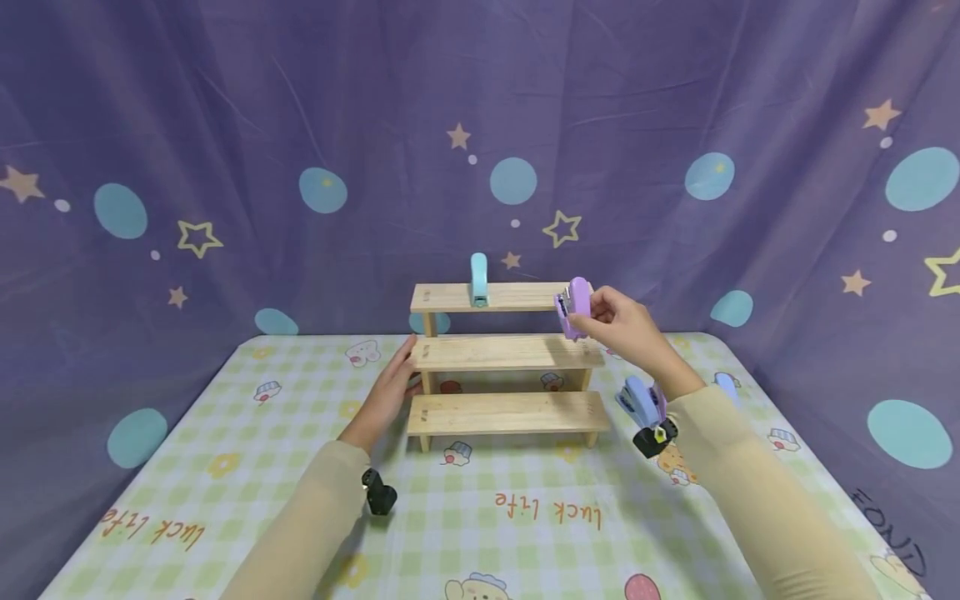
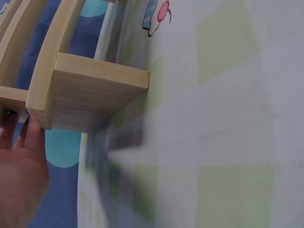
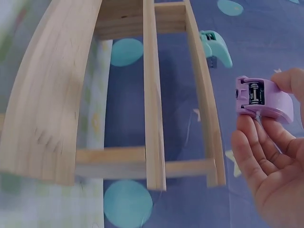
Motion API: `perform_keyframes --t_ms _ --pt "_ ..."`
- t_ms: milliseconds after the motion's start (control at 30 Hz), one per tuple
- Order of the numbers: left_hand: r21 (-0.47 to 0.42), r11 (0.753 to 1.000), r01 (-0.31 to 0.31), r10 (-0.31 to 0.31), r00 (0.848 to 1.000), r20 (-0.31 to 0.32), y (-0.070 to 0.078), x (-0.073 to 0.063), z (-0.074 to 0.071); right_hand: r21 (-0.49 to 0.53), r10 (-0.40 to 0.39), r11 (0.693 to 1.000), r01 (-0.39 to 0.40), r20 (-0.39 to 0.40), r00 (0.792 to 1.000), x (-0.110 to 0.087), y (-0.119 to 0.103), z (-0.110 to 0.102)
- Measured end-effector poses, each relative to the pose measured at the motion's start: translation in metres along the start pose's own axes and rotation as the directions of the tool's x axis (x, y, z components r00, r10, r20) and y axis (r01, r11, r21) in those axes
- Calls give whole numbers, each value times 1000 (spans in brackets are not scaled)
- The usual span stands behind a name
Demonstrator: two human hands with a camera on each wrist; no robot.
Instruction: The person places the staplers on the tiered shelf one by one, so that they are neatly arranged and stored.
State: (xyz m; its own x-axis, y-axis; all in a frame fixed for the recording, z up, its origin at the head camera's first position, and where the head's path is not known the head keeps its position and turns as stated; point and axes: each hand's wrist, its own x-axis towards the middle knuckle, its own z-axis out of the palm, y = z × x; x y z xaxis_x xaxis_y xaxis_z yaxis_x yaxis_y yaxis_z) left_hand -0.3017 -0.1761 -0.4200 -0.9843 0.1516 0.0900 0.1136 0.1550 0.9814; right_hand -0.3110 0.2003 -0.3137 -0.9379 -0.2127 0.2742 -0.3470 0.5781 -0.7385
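A lilac stapler [image 1: 577, 307] is in my right hand [image 1: 626, 329], pinched between thumb and fingers near the right end of the rack's top tier. The right wrist view shows this stapler [image 3: 266, 99] apart from the wood, its metal part facing the rack. A three-tier wooden shelf rack [image 1: 510, 412] stands on the table. My left hand [image 1: 386, 398] holds its left side by the middle tier; in the left wrist view, its fingers [image 2: 34, 137] meet the board's end. On the top tier a teal stapler [image 1: 479, 279] sits left of centre.
Right of the rack, a blue stapler [image 1: 639, 402] lies on the table beside something purple, partly hidden by the right wrist camera [image 1: 654, 438]. Another blue item [image 1: 727, 387] shows behind the right forearm. A checked cloth [image 1: 262, 467] covers the table; a purple curtain [image 1: 390, 100] hangs behind.
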Motion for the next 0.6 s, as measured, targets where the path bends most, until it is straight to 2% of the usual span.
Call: perform_keyframes --t_ms 200,500,600 --pt "-25 1000 -13 14 1000 13 2 -2 1 6 -34 999 34 -10 999 17 -12 14" --pt "2 1000 13 -13 1000 -9 3 -1 1 16 -3 1000 3 -6 1000 40 -27 28" --pt "1 1000 5 -5 1000 -8 0 0 0 13 0 1000 0 -14 1000 47 -29 31"
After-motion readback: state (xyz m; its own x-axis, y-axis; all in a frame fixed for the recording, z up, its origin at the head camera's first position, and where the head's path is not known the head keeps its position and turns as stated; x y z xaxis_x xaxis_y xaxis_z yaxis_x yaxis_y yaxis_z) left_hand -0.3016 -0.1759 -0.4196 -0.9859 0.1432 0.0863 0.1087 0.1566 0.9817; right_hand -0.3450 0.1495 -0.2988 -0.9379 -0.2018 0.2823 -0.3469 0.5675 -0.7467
